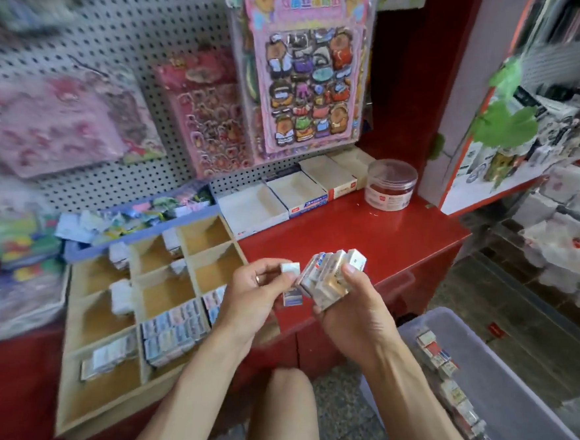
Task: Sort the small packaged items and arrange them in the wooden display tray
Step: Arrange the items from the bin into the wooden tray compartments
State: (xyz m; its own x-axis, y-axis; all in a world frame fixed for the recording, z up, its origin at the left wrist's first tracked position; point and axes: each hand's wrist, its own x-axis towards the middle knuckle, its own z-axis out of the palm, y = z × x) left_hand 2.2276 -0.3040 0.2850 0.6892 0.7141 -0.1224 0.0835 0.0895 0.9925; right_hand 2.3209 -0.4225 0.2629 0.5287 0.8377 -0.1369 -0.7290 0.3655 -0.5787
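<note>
Nearest us, our knee (pixel 287 402) sits between our two forearms. Our right hand (pixel 347 305) curls around a fanned stack of small packets (pixel 330 275), thumb pressed on top. Our left hand (pixel 256 291) pinches a single packet (pixel 291 283) between thumb and fingers, just beside the stack and above the bench (pixel 351 236) edge. To the left, the wooden display tray (pixel 98 401) rests on the red bench; its near middle compartment is packed with rows of packets (pixel 174 331), a short row (pixel 107 356) lies in the near left one, and a few white packets stand in the cells behind, though blur keeps us from reading them. At lower right, a clear plastic bin (pixel 519 375) holds more loose packets (pixel 438 353). Open white boxes (pixel 293 192) and a lidded clear jar (pixel 391 185) stand along the pegboard (pixel 97 34).
</note>
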